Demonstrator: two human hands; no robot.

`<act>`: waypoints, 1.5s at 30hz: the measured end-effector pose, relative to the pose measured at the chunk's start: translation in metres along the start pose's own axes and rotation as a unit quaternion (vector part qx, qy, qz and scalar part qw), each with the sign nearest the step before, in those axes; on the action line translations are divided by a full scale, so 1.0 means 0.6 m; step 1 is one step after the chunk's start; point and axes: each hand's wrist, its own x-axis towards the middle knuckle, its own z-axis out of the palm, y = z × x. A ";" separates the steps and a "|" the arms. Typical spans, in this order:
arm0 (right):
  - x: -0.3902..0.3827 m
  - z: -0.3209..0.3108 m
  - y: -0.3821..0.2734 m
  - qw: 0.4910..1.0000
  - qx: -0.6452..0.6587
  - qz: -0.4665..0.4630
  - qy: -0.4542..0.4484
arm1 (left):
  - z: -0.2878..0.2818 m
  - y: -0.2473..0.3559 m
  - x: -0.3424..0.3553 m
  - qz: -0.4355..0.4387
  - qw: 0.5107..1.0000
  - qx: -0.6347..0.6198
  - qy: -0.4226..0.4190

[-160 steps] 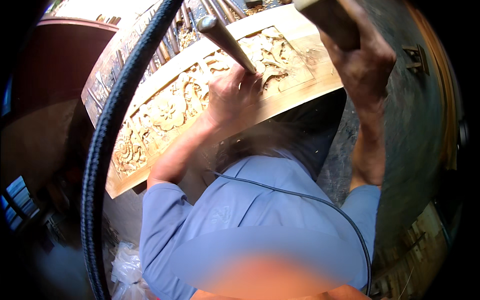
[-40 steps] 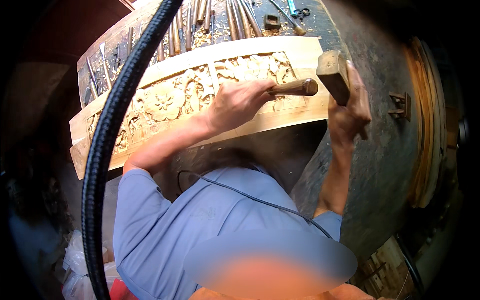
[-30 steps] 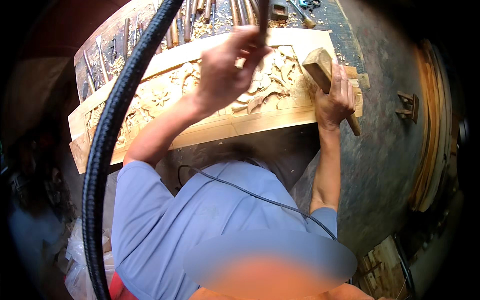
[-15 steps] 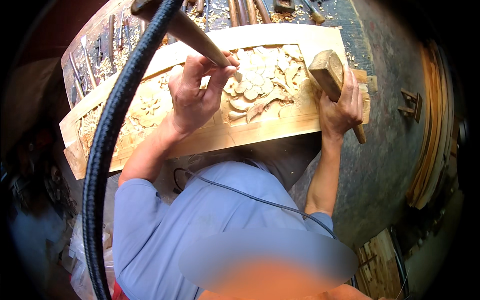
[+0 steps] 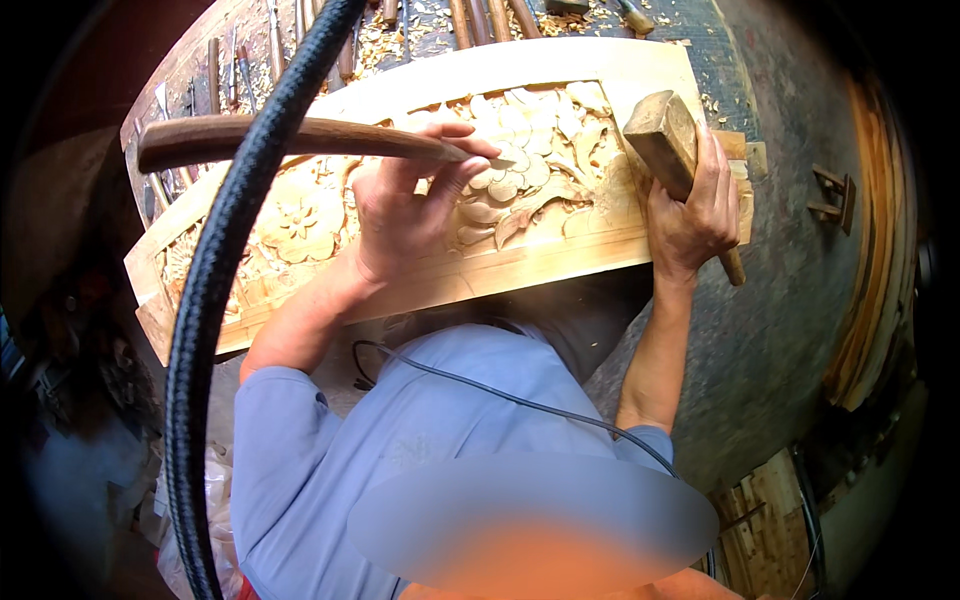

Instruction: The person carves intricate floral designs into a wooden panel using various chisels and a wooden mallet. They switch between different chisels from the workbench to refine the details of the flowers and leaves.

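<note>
My left hand (image 5: 402, 212) pinches the thin end of a wooden-handled carving chisel (image 5: 350, 137). The thick end of its handle points left, and a short metal tip seems to show near the fingertips. Under that hand lies a long pale wooden panel (image 5: 560, 257), carved in relief with flowers and leaves. The chisel tip is near a large carved flower (image 5: 505, 187); whether it touches the wood I cannot tell. Over the panel's right end, my right hand (image 5: 695, 215) is closed round a wooden mallet (image 5: 660, 138), its block head tilted up and left.
Several carving tools (image 5: 495, 20) and wood shavings lie along the bench's far side. A thick black braided cable (image 5: 228, 230) crosses the left of the view. Curved boards (image 5: 865, 270) stand at the right, near a small wooden stool (image 5: 832, 198). A thin cord (image 5: 500, 397) lies across my shirt.
The chisel handle has swung down to the left, from steeply raised to nearly level across the view. My left hand has turned with it. The mallet has hardly moved.
</note>
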 end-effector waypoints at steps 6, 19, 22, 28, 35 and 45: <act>-0.006 0.012 0.009 1.000 0.012 -0.006 0.025 | 0.027 0.010 -0.009 0.030 0.996 0.011 -0.078; -0.007 0.005 0.011 1.000 0.023 0.004 0.013 | 0.034 0.012 -0.002 0.113 0.984 0.085 -0.110; -0.007 0.013 0.014 0.999 0.029 -0.004 0.030 | 0.031 0.024 -0.001 0.093 0.983 0.105 -0.118; -0.009 0.015 0.014 0.999 0.021 0.005 0.030 | 0.034 0.025 -0.004 0.080 0.987 0.088 -0.112; -0.011 0.010 0.013 0.999 0.022 -0.002 0.028 | 0.039 0.020 -0.007 0.140 0.982 0.092 -0.093; 0.138 -0.225 -0.006 0.878 0.409 0.180 0.171 | 0.058 0.037 -0.001 0.197 0.955 0.196 -0.105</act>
